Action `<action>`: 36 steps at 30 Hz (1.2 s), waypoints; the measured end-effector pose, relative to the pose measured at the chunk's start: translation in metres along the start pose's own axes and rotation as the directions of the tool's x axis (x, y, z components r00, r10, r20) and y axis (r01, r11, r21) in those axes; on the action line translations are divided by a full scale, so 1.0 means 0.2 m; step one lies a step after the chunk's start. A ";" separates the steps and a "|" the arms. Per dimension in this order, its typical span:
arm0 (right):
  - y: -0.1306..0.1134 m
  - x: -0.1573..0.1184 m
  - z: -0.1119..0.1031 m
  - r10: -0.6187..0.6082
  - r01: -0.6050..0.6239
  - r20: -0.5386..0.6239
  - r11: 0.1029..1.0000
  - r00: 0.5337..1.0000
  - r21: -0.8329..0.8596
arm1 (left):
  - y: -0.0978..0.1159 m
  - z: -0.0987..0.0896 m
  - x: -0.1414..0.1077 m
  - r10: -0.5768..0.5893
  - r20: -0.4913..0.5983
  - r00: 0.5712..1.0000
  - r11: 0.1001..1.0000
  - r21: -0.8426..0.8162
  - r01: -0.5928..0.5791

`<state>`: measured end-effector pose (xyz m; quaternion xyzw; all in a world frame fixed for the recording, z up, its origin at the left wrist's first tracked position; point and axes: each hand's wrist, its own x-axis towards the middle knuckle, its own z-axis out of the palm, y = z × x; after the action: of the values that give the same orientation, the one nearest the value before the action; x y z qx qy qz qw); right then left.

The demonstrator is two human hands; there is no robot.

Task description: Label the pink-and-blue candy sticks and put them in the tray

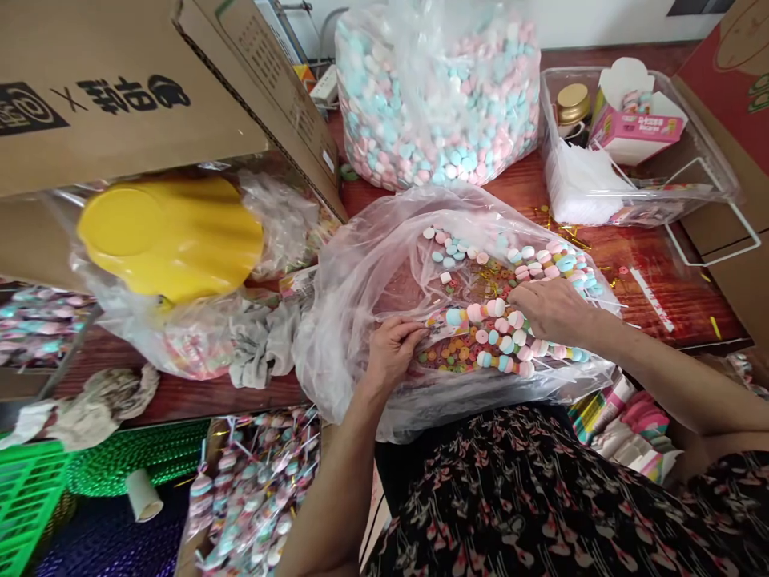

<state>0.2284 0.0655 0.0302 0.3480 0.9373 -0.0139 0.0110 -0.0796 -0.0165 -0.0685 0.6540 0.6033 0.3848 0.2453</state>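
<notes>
My left hand [393, 353] is closed in a pinch on the edge of a small printed plastic wrapper [441, 324]. A marshmallow skewer [476, 312] in blue, yellow, pink and white lies with its left end at the wrapper. At its other end my right hand [549, 308] is closed, fingers curled around the skewer; the stick itself is hidden by the hand. More marshmallow skewers [508, 365] lie below and behind the right hand. Loose marshmallows [450, 250] and small ring candies [450, 353] are spread on the large clear plastic bag [348, 320] under both hands.
A full bag of marshmallows [438, 104] stands at the back. Right of it is a clear bin [649, 204] with a pink box [640, 132]. At left are a cardboard box [132, 136] and a yellow container [174, 232]. Wrapped skewers fill a box [258, 489] below.
</notes>
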 end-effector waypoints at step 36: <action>-0.09 0.01 0.03 -0.203 0.188 -0.193 0.978 0.960 -0.094 | -0.02 0.03 -0.03 0.149 -0.046 0.988 0.987 0.066 -0.145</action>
<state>0.2149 0.0522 0.0239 0.2524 0.9633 0.0552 -0.0726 -0.0774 -0.0212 -0.0774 0.6940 0.5712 0.3995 0.1803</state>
